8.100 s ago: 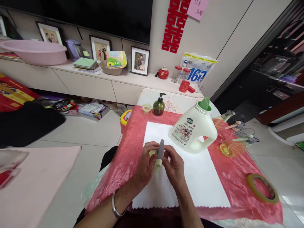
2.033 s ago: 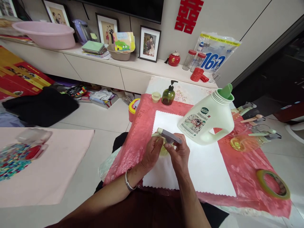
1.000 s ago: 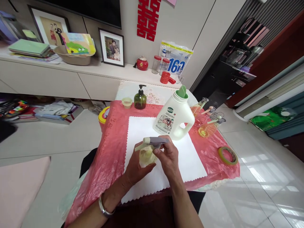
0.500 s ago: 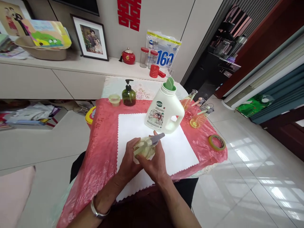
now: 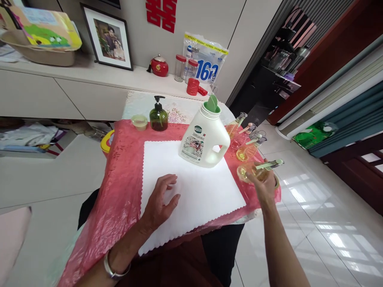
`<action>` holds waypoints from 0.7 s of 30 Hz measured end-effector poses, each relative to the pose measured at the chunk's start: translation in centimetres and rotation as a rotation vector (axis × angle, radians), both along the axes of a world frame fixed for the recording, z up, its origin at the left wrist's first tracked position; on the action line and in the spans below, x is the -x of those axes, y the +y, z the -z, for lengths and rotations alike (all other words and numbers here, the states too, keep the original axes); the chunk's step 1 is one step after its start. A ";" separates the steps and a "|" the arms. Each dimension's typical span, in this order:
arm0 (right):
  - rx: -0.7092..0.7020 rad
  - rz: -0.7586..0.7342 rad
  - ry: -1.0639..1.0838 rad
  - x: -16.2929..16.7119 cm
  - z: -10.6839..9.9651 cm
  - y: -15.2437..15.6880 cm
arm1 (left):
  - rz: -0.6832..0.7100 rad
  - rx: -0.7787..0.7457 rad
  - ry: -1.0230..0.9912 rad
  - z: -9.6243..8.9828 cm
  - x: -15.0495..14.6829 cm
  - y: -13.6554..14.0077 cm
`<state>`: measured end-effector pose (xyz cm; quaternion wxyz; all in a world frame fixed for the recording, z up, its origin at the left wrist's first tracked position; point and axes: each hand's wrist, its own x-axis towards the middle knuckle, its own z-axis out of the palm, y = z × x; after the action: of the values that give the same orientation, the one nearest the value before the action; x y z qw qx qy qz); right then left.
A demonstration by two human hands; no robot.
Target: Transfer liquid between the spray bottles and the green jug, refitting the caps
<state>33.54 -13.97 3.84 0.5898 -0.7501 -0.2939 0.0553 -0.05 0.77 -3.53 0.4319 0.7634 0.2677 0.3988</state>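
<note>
My right hand is at the right side of the table, its fingers around a clear bottle with yellowish contents and a pale green spout-like top. The bottle is tilted, near a roll of tape that it and the hand partly cover. My left hand hovers above a white scalloped-edge cloth, fingers apart and curved, holding nothing. A large white detergent jug with a green spout stands at the back of the cloth.
Several similar clear bottles stand behind my right hand. A green pump bottle and a small bowl are at the back left on the red plastic cover. A cabinet runs behind the table.
Both hands held the clear bottle over the white cloth. My left hand has let go and opened; my right hand has carried the bottle to the right side of the table.
</note>
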 end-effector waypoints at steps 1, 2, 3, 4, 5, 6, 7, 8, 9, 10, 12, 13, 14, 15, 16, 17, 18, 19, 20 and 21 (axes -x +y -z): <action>0.014 0.026 0.001 -1.4 0.4 -0.1 | 0.000 0.000 0.002 0.0 0.0 0.0; 0.031 0.052 0.001 -2.6 0.8 -0.2 | 0.000 -0.002 0.005 0.0 0.0 0.0; 0.049 0.075 0.003 -3.7 1.2 -0.2 | 0.000 -0.006 0.008 0.1 0.0 0.0; 0.070 0.092 0.005 -4.7 1.6 -0.1 | -0.001 -0.010 0.010 0.1 0.0 0.1; 0.089 0.108 0.005 -5.5 1.9 0.0 | -0.002 -0.017 0.009 0.1 0.0 0.1; 0.106 0.118 0.004 -6.2 2.2 0.1 | -0.005 -0.022 0.006 0.1 0.0 0.1; 0.122 0.122 0.002 -6.7 2.5 0.3 | -0.008 -0.026 0.001 0.2 0.0 0.1; 0.135 0.123 -0.002 -7.0 2.6 0.5 | -0.010 -0.028 -0.003 0.2 0.0 0.1; 0.148 0.122 -0.005 -7.3 2.7 0.6 | -0.012 -0.027 -0.005 0.2 0.0 0.1; 0.161 0.120 -0.010 -7.4 2.7 0.7 | -0.014 -0.025 -0.006 0.3 0.0 0.1; 0.186 0.121 -0.025 -7.6 2.6 0.9 | -0.016 -0.020 -0.001 0.3 0.0 0.2; 0.199 0.121 -0.034 -7.7 2.6 0.9 | -0.015 -0.019 0.001 0.3 0.0 0.2; 0.211 0.121 -0.046 -7.7 2.6 0.9 | -0.015 -0.019 0.002 0.3 0.0 0.1; 0.224 0.118 -0.059 -7.8 2.7 0.9 | -0.012 -0.021 0.004 0.2 0.1 0.1; 0.238 0.111 -0.073 -7.9 2.8 0.8 | -0.009 -0.024 0.006 0.2 0.1 0.1; 0.253 0.101 -0.087 -8.0 2.9 0.7 | -0.005 -0.027 0.008 0.2 0.1 0.1; 0.270 0.093 -0.102 -8.1 3.1 0.6 | -0.002 -0.029 0.010 0.1 0.1 0.1; 0.287 0.090 -0.119 -8.1 3.2 0.4 | -0.001 -0.029 0.010 0.1 0.1 0.1; 0.307 0.095 -0.137 -8.1 3.4 0.3 | -0.002 -0.027 0.009 0.1 0.1 0.1; 0.326 0.108 -0.156 -8.0 3.5 0.1 | -0.003 -0.023 0.005 0.1 0.1 0.1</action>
<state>41.56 -13.88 0.35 0.4379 -0.8524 -0.2854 0.0120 -0.12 0.91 -3.68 0.4217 0.7689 0.2654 0.4007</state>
